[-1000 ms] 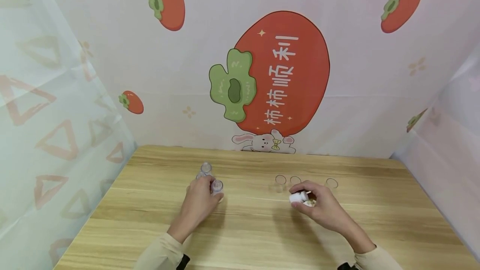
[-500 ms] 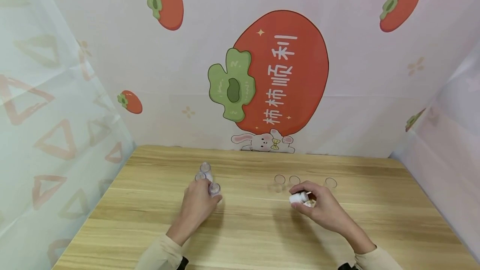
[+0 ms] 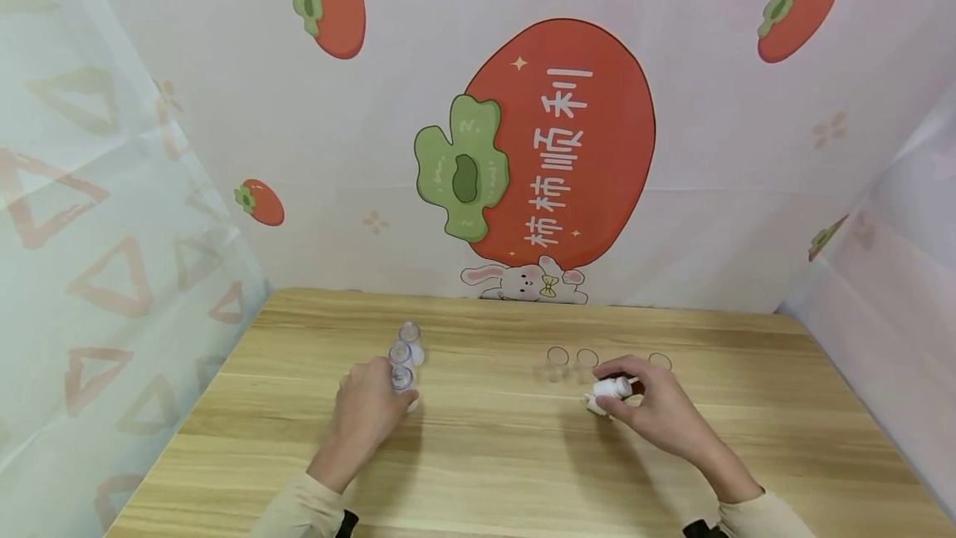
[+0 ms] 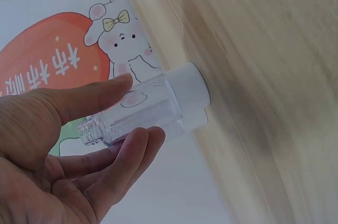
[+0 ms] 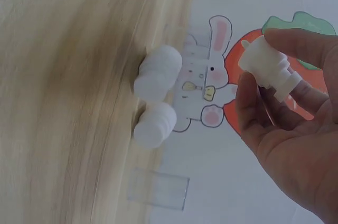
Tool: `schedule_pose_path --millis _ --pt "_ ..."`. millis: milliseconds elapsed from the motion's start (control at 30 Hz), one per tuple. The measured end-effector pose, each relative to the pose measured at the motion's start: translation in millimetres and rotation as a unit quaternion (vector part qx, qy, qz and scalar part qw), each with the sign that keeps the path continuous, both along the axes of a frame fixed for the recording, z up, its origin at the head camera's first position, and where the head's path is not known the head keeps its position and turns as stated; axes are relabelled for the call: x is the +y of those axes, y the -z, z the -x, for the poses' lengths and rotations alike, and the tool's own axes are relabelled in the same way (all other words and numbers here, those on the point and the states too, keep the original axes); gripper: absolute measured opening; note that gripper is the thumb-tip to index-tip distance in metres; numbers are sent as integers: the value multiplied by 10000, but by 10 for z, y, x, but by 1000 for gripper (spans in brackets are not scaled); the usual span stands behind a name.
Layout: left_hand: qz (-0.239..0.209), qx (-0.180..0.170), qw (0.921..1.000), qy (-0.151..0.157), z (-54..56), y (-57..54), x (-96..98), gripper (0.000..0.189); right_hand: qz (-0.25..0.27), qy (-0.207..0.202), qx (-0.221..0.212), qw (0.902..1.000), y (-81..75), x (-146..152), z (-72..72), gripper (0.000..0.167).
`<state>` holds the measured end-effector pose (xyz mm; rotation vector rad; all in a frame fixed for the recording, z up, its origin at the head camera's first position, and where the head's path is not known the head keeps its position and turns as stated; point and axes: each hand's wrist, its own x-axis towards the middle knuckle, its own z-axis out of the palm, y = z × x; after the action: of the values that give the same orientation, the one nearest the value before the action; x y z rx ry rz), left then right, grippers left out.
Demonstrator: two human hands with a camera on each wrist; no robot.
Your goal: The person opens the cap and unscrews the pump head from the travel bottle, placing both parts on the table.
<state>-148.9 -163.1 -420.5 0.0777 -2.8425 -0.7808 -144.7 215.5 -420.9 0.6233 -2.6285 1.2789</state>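
My left hand holds a clear bottle with a threaded open neck and a white base, thumb on one side and fingers on the other. It is upright, its base at or very near the tabletop. Just behind it, two similar bottles stand in a row. My right hand pinches a white pump-like top between thumb and fingers, tilted and raised off the table. Below that hand, two more white tops stand on the wood; the head view shows them only partly.
Clear hollow cylinders stand beyond my right hand: one at the left, one beside it, and another further right. A printed cloth wall rises behind the wooden table, and cloth also hangs at both sides.
My left hand has moved left with the bottle, bringing it nearly into line with the other two. My right hand has shifted slightly right with the white top.
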Motion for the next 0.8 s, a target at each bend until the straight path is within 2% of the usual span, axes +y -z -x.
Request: schedule_pose_path --millis 333,633,700,800 --pt "3 -25 10000 62 35 12 -75 33 -242 535 -128 9982 41 256 20 28" --pt "158 -122 9998 -59 26 -37 -92 46 -468 816 -564 9940 176 403 28 29" --pt "271 -30 9996 -99 18 -59 -89 52 -586 906 -663 9919 196 418 28 30" --pt "469 339 9982 -125 5 -91 -75 62 -719 938 -726 9903 232 437 25 32"
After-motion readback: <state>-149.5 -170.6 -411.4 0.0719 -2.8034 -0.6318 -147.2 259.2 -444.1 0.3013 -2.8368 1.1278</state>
